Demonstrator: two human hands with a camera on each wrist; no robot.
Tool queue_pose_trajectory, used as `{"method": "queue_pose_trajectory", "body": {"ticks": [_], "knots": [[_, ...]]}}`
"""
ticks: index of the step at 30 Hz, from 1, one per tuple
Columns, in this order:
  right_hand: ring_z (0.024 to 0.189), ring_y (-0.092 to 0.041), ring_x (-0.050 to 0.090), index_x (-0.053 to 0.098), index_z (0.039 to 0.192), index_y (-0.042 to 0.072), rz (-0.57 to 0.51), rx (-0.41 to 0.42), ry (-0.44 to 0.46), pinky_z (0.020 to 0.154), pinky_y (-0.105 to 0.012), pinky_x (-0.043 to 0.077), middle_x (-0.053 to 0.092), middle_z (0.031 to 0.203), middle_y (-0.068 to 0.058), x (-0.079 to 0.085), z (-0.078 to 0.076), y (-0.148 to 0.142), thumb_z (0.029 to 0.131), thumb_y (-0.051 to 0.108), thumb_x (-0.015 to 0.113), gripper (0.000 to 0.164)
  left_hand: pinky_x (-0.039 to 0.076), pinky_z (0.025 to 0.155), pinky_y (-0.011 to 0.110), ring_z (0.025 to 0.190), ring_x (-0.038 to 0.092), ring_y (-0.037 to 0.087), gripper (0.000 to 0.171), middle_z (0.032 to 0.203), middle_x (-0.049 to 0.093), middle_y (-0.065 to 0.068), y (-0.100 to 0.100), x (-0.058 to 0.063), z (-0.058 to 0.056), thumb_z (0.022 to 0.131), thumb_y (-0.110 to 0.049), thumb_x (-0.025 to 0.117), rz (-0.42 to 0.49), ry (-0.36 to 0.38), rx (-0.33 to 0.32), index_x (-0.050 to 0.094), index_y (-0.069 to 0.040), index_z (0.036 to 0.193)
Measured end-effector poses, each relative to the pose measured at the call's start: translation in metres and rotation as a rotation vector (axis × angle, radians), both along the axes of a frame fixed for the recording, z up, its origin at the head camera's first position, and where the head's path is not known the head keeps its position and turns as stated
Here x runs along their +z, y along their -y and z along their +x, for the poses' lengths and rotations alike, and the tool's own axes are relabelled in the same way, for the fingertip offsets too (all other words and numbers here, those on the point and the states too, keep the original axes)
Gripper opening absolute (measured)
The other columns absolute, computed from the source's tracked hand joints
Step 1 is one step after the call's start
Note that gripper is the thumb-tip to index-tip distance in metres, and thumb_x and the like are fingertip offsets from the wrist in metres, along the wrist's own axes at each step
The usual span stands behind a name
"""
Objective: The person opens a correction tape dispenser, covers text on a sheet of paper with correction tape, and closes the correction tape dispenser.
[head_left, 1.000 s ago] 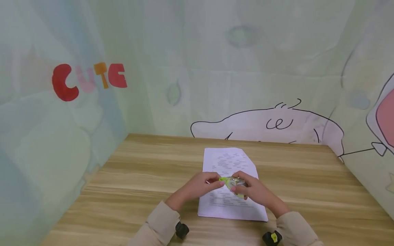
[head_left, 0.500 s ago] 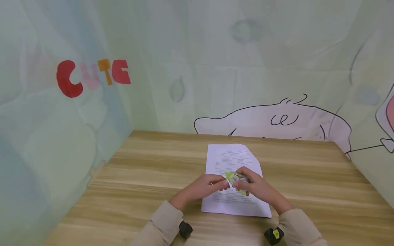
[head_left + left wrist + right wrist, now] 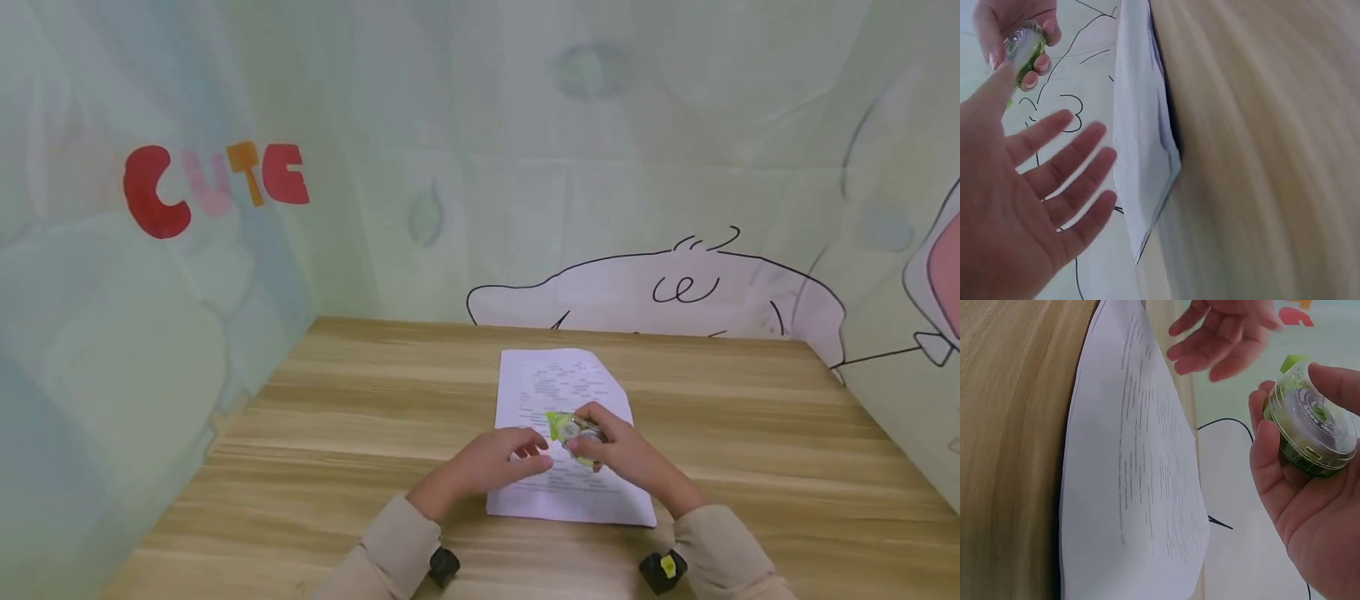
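A green correction tape [image 3: 581, 433] with a clear round casing is gripped between the thumb and fingers of my right hand [image 3: 1329, 506]. Its bright green tip [image 3: 1294, 362] points toward the left hand in the right wrist view. My left hand [image 3: 1029, 194] holds nothing, its fingers spread and slightly bent just left of the tape. Below both hands lies a stack of printed paper [image 3: 562, 500], its pages covered with short lines of text. The text is too small to read.
The paper rests on a wood-grain table [image 3: 360, 433]. Behind and beside the table hang pale printed curtains [image 3: 510, 192] with a cartoon figure and coloured letters. Each wrist wears a black camera band, one seen by the right sleeve [image 3: 720, 550].
My left hand has let go of the correction tape's green tip and drawn slightly away, its fingers opening. The right hand keeps holding the tape. The head view has shifted slightly.
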State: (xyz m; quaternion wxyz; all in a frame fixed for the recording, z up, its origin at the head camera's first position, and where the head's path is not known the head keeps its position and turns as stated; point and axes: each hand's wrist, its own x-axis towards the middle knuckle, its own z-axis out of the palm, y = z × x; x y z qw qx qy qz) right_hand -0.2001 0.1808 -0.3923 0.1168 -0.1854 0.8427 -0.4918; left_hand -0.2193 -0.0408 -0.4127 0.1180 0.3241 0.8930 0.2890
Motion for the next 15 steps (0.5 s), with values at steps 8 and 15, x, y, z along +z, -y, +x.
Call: {"method": "queue_pose_trajectory", "body": {"ticks": [8, 15], "knots": [[0.078, -0.019, 0.053, 0.047, 0.112, 0.007, 0.028, -0.067, 0.021, 0.061, -0.032, 0.048, 0.057, 0.097, -0.010, -0.005, 0.000, -0.013, 0.089, 0.023, 0.058, 0.030, 0.025, 0.113, 0.043, 0.138, 0.030, 0.028, 0.073, 0.149, 0.033, 0.009, 0.014, -0.006, 0.002, 0.079, -0.054, 0.062, -0.356, -0.111, -0.078, 0.043, -0.016, 0.138], [0.070, -0.019, 0.051, 0.050, 0.112, 0.010, 0.090, -0.104, 0.045, 0.056, -0.034, 0.048, 0.059, 0.087, -0.007, -0.007, 0.002, -0.016, 0.086, 0.029, 0.061, 0.033, 0.022, 0.114, 0.043, 0.141, 0.023, 0.028, 0.073, 0.153, 0.024, 0.008, 0.020, -0.013, -0.004, 0.079, -0.054, 0.062, -0.397, -0.099, -0.083, 0.040, -0.021, 0.140]]}}
